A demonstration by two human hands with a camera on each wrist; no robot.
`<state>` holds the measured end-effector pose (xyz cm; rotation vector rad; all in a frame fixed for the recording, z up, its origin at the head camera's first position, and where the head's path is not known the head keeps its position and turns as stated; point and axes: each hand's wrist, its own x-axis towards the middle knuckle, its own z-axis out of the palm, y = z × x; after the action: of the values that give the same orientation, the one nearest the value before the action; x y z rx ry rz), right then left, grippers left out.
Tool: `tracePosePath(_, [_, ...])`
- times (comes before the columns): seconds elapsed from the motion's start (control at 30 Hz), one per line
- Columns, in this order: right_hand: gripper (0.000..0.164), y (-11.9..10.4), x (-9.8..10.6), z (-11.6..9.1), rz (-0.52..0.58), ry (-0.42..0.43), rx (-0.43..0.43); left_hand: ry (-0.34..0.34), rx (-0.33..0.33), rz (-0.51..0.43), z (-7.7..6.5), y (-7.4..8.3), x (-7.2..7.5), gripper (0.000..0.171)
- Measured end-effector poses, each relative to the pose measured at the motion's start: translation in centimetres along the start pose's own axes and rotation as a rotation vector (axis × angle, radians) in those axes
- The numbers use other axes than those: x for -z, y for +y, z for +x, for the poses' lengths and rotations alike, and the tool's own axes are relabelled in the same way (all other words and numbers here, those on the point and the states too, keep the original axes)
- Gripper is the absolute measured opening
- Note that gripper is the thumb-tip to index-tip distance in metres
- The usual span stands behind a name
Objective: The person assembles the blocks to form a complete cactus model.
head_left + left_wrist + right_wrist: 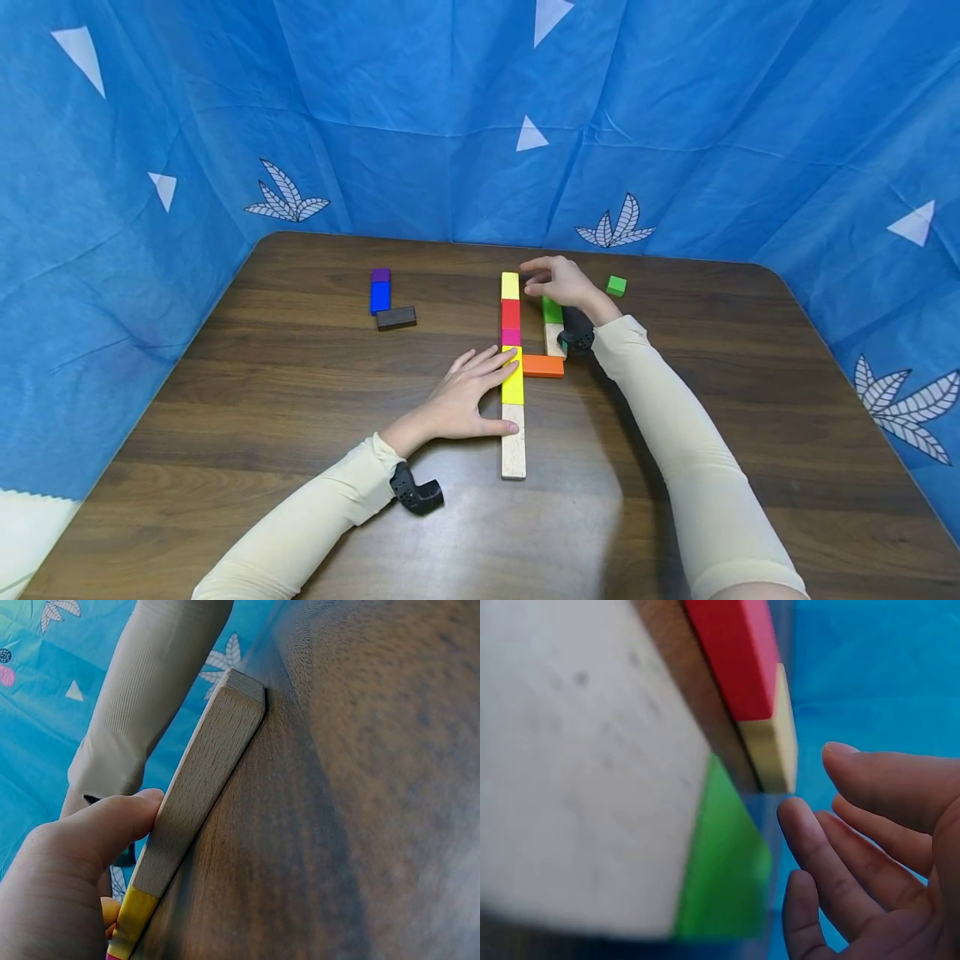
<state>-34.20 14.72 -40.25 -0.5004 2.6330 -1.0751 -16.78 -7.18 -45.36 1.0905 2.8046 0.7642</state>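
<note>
A straight row of blocks runs away from me: plain wood (513, 454), yellow (513, 390), magenta (511, 337), red (510, 314) and pale yellow (509, 286) at the far end. My left hand (465, 397) lies over the near part, its fingertips on the yellow block and its thumb on the wooden one. An orange block (543, 367) extends rightward from the yellow one. Beyond it, another wooden block (553, 337) and a green block (552, 312) line up. Above the green block, near the pale yellow end, my right hand (558, 282) is raised with fingers apart, holding nothing.
Toward the back left lie a purple block (381, 275), a blue block (380, 297) and a dark brown block (396, 318). A small green cube (616, 286) sits right of my right hand. Blue cloth (390, 125) hangs behind the wooden table (247, 400).
</note>
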Motion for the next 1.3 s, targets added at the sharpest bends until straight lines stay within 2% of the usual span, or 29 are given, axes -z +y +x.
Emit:
tracePosePath(0.17, [0.047,0.7,1.4,-1.8,0.004,0.115,0.076,0.011,-0.009,0.004,0.0,0.0,-0.1,0.09])
tracePosePath(0.27, [0.047,1.7,2.3,-3.1,0.028,0.206,0.092,0.018,-0.016,0.004,-0.1,0.0,0.0,0.09])
tracePosePath(0.5, [0.05,5.0,4.4,-5.8,0.083,0.418,0.024,0.025,-0.012,0.008,-0.1,-0.2,-0.1,0.09])
tracePosePath(0.67, [0.05,7.6,5.4,-7.4,0.116,0.512,-0.047,0.022,-0.014,0.012,-0.1,-0.2,-0.1,0.09])
tracePosePath(0.87, [0.05,9.6,5.6,-8.2,0.131,0.536,-0.122,0.026,-0.015,0.009,-0.2,-0.1,-0.1,0.09])
tracePosePath(1.07, [0.052,10.5,5.3,-8.2,0.15,0.505,-0.207,0.023,-0.017,0.007,-0.2,0.0,0.0,0.09])
tracePosePath(1.3, [0.053,11.0,5.2,-7.7,0.151,0.461,-0.249,0.033,-0.017,0.008,-0.1,-0.1,0.0,0.09])
